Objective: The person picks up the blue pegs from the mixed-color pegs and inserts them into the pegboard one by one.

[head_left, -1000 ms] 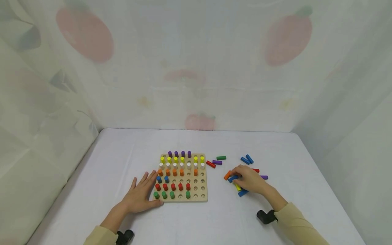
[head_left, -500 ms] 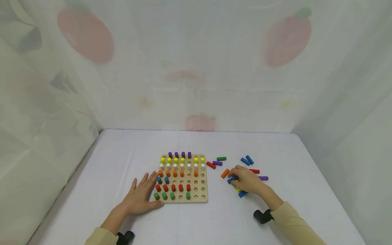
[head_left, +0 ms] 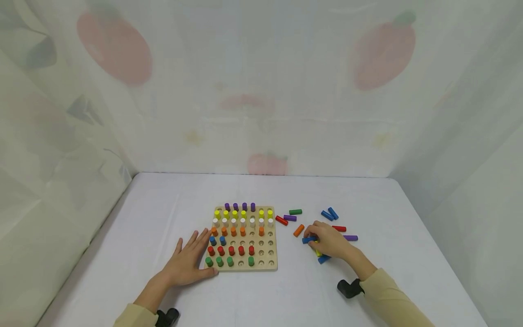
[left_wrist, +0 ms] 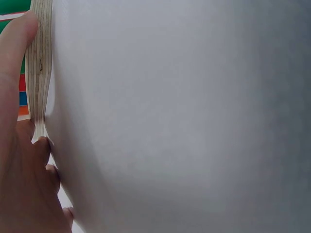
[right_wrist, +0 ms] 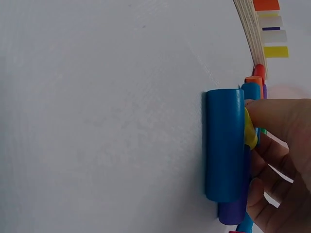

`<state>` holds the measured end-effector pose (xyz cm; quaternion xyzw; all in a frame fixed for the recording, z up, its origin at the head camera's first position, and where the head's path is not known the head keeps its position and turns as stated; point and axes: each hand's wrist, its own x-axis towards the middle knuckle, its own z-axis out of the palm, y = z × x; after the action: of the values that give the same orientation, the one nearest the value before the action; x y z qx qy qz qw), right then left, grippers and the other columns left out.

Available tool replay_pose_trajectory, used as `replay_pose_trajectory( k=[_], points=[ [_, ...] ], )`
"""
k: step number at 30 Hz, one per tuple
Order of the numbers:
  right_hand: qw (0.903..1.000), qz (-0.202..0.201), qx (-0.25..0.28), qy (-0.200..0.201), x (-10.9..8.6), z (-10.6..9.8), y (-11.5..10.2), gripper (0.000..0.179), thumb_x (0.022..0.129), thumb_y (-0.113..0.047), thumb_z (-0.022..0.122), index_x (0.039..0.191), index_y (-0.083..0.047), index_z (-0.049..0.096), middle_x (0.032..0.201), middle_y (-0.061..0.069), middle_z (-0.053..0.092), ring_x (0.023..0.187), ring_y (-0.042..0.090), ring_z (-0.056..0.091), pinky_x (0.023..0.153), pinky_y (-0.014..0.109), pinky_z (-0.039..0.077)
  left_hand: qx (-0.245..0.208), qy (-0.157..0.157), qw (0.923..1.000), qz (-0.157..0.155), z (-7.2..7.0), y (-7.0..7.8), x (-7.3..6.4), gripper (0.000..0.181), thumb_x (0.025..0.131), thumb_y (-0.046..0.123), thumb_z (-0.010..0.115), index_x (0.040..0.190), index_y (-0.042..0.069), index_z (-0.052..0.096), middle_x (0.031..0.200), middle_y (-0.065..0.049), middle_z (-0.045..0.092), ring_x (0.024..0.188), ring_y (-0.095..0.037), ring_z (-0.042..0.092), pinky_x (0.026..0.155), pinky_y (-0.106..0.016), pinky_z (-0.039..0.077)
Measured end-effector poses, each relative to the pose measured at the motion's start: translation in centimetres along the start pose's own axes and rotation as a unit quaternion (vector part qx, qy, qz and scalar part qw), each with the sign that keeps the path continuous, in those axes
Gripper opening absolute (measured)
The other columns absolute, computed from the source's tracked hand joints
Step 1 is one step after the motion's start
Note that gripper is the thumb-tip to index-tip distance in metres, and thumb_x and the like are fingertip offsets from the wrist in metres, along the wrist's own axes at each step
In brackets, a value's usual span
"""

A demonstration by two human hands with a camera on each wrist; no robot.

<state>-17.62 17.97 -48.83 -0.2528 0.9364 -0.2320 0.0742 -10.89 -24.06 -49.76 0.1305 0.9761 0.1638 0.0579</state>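
My left hand (head_left: 188,261) lies with fingers spread at the left edge of a wooden pegboard (head_left: 267,265). In the left wrist view its thumb touches the board's side (left_wrist: 41,63). On the board stand rows of purple, yellow, white, orange, blue, red and green pegs. To the right of the board, my right hand (head_left: 330,240) pinches a blue peg (head_left: 308,240) between thumb and fingers, low over the table. Partly under that hand lie a yellow peg (head_left: 318,252) and another blue peg (head_left: 324,259), which is large in the right wrist view (right_wrist: 224,145).
Close to the pinched peg lies an orange peg (head_left: 298,230). Red (head_left: 281,220), purple (head_left: 290,218) and green (head_left: 295,211) pegs lie beside the board. Farther right are two blue pegs (head_left: 330,213), a red one (head_left: 339,229) and a purple one (head_left: 351,238). White cloth walls (head_left: 261,113) surround the table.
My right hand has shifted slightly left and the blue peg in its fingers has turned more level. The orange peg has moved a little left. My left hand stays in place.
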Motion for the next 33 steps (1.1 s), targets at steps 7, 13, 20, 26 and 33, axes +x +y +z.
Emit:
replay_pose_trajectory(
  k=[7, 13, 20, 26, 33],
  points=[
    [0.9998, 0.004, 0.021, 0.002, -0.1, 0.2, 0.0, 0.017, 0.081, -0.017, 0.07, 0.097, -0.019, 0.064, 0.083, -0.008, 0.052, 0.075, 0.008, 0.048, 0.065, 0.016, 0.046, 0.0, 0.002, 1.0, 0.001, 0.2, -0.1, 0.0, 0.108, 0.066, 0.075, 0.058, 0.148, 0.017, 0.021, 0.153, -0.004, 0.02, 0.14, -0.035, 0.016, 0.105, -0.067, 0.004],
    [0.9993, 0.006, 0.031, 0.021, 0.0, 0.4, -0.1, 0.017, 0.081, -0.016, 0.07, 0.097, -0.019, 0.065, 0.086, -0.01, 0.054, 0.077, 0.007, 0.05, 0.067, 0.016, 0.049, -0.001, 0.002, 1.0, 0.001, 0.2, -0.1, 0.0, 0.108, 0.066, 0.076, 0.058, 0.148, 0.017, 0.021, 0.153, -0.004, 0.02, 0.14, -0.035, 0.016, 0.105, -0.067, 0.004],
    [0.9986, 0.004, 0.032, 0.042, 0.5, 0.2, -0.5, 0.022, 0.081, -0.016, 0.069, 0.103, -0.018, 0.064, 0.095, -0.01, 0.061, 0.083, 0.006, 0.052, 0.076, 0.023, 0.051, -0.002, 0.001, 1.0, 0.001, 0.1, 0.0, 0.0, 0.107, 0.066, 0.075, 0.058, 0.148, 0.018, 0.02, 0.154, -0.004, 0.02, 0.14, -0.035, 0.015, 0.105, -0.067, 0.004],
    [0.9974, -0.014, 0.051, 0.049, 1.2, -0.1, -1.3, 0.018, 0.083, -0.016, 0.067, 0.1, -0.021, 0.064, 0.091, -0.012, 0.061, 0.081, 0.006, 0.052, 0.074, 0.026, 0.052, -0.005, 0.001, 1.0, 0.003, 0.0, 0.0, 0.0, 0.107, 0.066, 0.074, 0.059, 0.148, 0.017, 0.021, 0.153, -0.004, 0.02, 0.14, -0.035, 0.015, 0.105, -0.067, 0.003],
    [0.9969, -0.006, 0.047, 0.064, 2.1, 0.2, -2.1, 0.021, 0.083, -0.019, 0.069, 0.102, -0.024, 0.064, 0.087, -0.015, 0.058, 0.079, 0.004, 0.051, 0.072, 0.024, 0.05, -0.005, -0.002, 1.0, 0.002, -0.2, 0.1, -0.1, 0.107, 0.066, 0.075, 0.058, 0.148, 0.017, 0.02, 0.154, -0.005, 0.019, 0.14, -0.036, 0.014, 0.105, -0.066, 0.003]
  ],
)
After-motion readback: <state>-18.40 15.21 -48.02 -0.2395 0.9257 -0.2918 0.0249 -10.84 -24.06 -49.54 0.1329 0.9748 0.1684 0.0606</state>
